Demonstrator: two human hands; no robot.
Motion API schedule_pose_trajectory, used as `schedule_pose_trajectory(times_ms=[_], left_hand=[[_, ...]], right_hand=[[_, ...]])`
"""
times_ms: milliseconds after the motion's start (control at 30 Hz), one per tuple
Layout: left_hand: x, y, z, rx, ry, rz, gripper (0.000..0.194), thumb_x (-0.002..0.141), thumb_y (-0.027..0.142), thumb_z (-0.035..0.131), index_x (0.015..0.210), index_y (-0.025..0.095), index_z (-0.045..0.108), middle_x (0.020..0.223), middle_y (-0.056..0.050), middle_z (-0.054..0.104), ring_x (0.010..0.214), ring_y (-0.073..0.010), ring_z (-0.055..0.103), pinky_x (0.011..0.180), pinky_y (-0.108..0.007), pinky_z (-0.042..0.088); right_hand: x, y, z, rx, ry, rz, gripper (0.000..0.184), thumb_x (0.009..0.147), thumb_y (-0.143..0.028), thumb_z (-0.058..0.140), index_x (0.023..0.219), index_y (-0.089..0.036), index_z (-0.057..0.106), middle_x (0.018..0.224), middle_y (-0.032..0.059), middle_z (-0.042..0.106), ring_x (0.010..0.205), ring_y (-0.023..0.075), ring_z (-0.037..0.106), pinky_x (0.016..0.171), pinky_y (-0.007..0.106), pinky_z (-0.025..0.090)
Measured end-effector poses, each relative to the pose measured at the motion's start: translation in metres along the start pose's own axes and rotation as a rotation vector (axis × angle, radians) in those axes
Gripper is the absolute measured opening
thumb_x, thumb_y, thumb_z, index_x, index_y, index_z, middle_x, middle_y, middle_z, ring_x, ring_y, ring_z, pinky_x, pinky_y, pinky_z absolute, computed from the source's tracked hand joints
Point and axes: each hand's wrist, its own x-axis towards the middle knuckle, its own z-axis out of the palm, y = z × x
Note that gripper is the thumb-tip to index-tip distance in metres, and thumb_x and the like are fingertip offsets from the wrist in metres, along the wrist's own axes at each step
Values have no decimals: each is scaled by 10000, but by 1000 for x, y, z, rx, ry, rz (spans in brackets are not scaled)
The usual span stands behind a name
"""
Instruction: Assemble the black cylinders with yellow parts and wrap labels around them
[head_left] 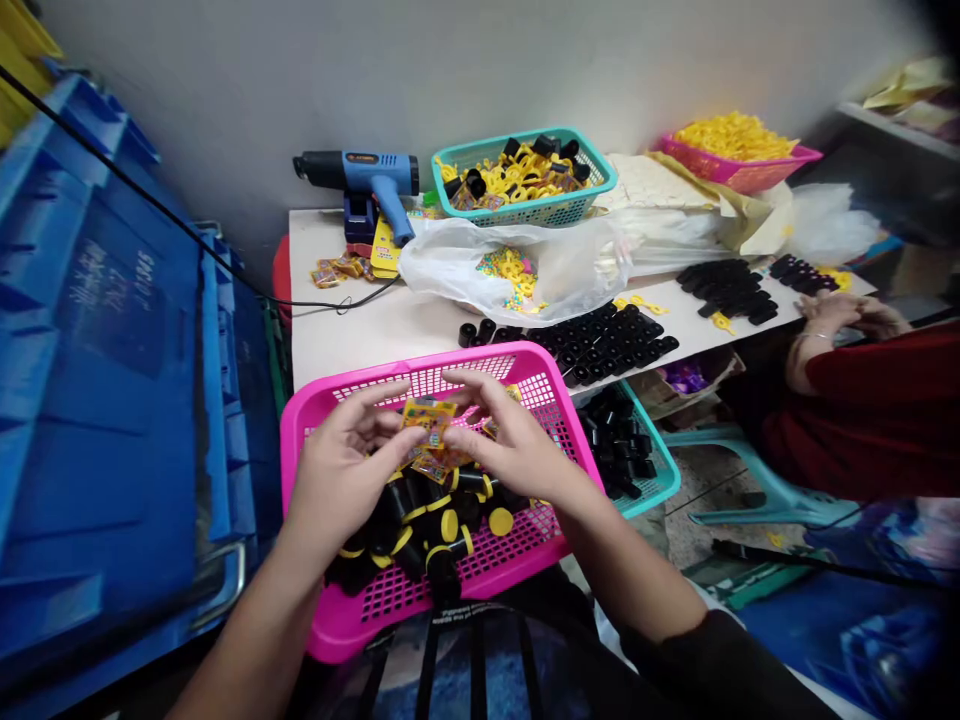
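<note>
Both my hands are over a pink basket (304, 600). Between them is a small yellow-orange printed plastic wrapper (428, 418), partly see-through. My left hand (346, 465) pinches its left edge, thumb in front. The thumb of my right hand (504, 435) presses on its right edge, with the forefinger raised above. More printed wrappers (431, 463) lie just below my fingers. Beneath them in the basket are several black cylinders with yellow caps (448, 525), some tipped on their sides. My fingers hide part of the pile.
On the table (337, 350) are a blue heat gun (375, 180), black cylinders (600, 340), a plastic bag of small colourful beads (514, 278) and a teal basket (525, 212) of yellow and black parts. Blue crates (97, 350) stand left. At right sits another person (877, 400).
</note>
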Motion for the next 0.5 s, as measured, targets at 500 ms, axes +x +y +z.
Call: schedule_pose_trajectory(times_ms=[500], left_hand=[[-5, -8, -21, -19, 102, -7, 112, 699, 307, 748, 733, 205, 715, 1027, -66, 745, 991, -225, 682, 834, -297, 558]], right_hand=[[-51, 37, 4, -431, -509, 196, 484, 738, -140, 535, 1217, -204, 560, 1065, 90, 563, 898, 214, 566, 796, 358, 451]])
